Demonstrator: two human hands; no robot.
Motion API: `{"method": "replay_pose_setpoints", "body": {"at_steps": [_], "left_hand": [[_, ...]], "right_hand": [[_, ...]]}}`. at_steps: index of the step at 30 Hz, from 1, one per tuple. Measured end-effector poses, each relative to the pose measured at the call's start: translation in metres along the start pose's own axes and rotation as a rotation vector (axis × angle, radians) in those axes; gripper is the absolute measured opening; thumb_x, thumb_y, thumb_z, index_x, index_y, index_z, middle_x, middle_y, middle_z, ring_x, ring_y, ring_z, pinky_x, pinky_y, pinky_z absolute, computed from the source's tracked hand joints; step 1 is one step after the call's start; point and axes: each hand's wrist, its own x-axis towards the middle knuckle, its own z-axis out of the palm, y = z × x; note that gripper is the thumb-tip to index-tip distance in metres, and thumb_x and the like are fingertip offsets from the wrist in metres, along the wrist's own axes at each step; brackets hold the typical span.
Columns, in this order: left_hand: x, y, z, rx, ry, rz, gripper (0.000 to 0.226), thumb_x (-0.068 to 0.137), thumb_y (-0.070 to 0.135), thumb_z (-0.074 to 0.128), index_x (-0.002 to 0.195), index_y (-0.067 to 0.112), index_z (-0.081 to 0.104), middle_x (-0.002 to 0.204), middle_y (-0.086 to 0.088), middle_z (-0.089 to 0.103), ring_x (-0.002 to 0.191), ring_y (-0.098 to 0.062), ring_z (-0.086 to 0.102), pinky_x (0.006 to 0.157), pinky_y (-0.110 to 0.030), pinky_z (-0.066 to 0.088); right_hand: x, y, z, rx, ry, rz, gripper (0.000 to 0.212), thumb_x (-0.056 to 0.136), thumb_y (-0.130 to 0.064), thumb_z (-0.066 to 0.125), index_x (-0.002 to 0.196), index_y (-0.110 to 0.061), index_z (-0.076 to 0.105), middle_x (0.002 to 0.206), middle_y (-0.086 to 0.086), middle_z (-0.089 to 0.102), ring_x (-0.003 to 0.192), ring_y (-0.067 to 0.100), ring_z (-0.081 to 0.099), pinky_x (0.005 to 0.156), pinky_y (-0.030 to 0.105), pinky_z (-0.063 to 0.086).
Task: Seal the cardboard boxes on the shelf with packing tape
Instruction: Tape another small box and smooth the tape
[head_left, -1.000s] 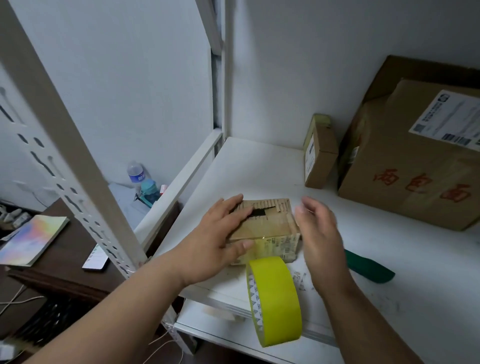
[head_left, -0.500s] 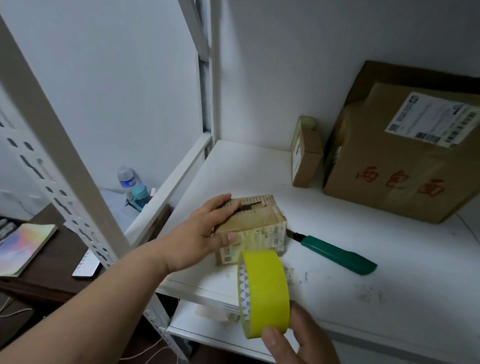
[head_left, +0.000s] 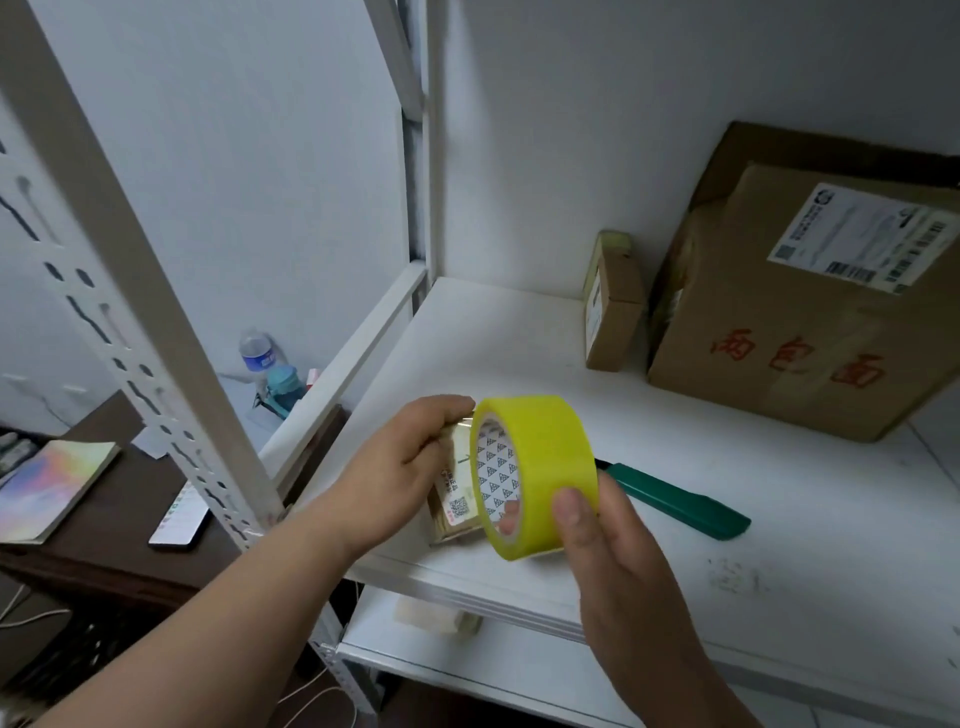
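Right hand (head_left: 618, 551) grips the tape roll (head_left: 540, 475) on edge, core facing left; left hand (head_left: 395, 467) clasps the small box (head_left: 454, 499).

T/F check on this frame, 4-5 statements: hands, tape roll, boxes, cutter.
1. The right hand holds the yellow tape roll. True.
2. The left hand is off the small box. False: it grips the box.
3. The green-handled cutter lies on the shelf. True.
4. The large box sits on the shelf's left side. False: it is at the back right.
5. A narrow box stands on edge beside the large box. True.
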Motion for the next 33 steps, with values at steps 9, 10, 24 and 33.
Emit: {"method": "replay_pose_setpoints", "body": {"at_steps": [9, 10, 24, 33], "left_hand": [[0.005, -0.019, -0.013, 0.647, -0.211, 0.134, 0.136, 0.050, 0.096, 0.047, 0.158, 0.026, 0.004, 0.165, 0.004, 0.002, 0.150, -0.017, 0.014, 0.121, -0.039, 0.020], [0.005, -0.023, -0.009, 0.596, -0.172, 0.136, 0.129, 0.055, 0.091, 0.050, 0.158, 0.026, 0.009, 0.163, 0.003, 0.012, 0.147, -0.018, 0.024, 0.118, -0.038, 0.027], [0.010, -0.021, -0.010, 0.454, -0.244, -0.040, 0.135, 0.050, 0.087, 0.046, 0.158, 0.018, 0.003, 0.156, 0.003, 0.022, 0.140, -0.014, 0.031, 0.116, -0.023, 0.024], [0.011, -0.019, -0.024, 0.445, -0.401, -0.060, 0.150, 0.037, 0.098, 0.056, 0.156, 0.033, -0.006, 0.154, 0.018, 0.008, 0.139, -0.006, 0.029, 0.113, -0.016, 0.022]], "right_hand": [[0.019, -0.015, 0.006, -0.028, -0.012, -0.007, 0.041, 0.086, -0.054, 0.047, 0.097, -0.018, 0.064, 0.087, 0.004, 0.069, 0.083, 0.021, 0.062, 0.071, 0.020, 0.049], [0.022, -0.017, 0.007, -0.025, -0.020, -0.010, 0.042, 0.089, -0.056, 0.048, 0.097, -0.018, 0.064, 0.088, 0.005, 0.069, 0.084, 0.021, 0.063, 0.072, 0.020, 0.049], [-0.039, 0.006, -0.021, -0.138, -0.084, 0.263, 0.087, 0.030, -0.102, 0.050, 0.092, -0.043, 0.065, 0.081, 0.006, 0.070, 0.079, 0.019, 0.068, 0.078, 0.033, 0.052], [-0.036, 0.009, -0.013, -0.280, -0.096, 0.326, 0.033, 0.065, -0.065, 0.049, 0.096, -0.053, 0.054, 0.079, -0.015, 0.067, 0.072, -0.003, 0.061, 0.067, 0.015, 0.047]]}}
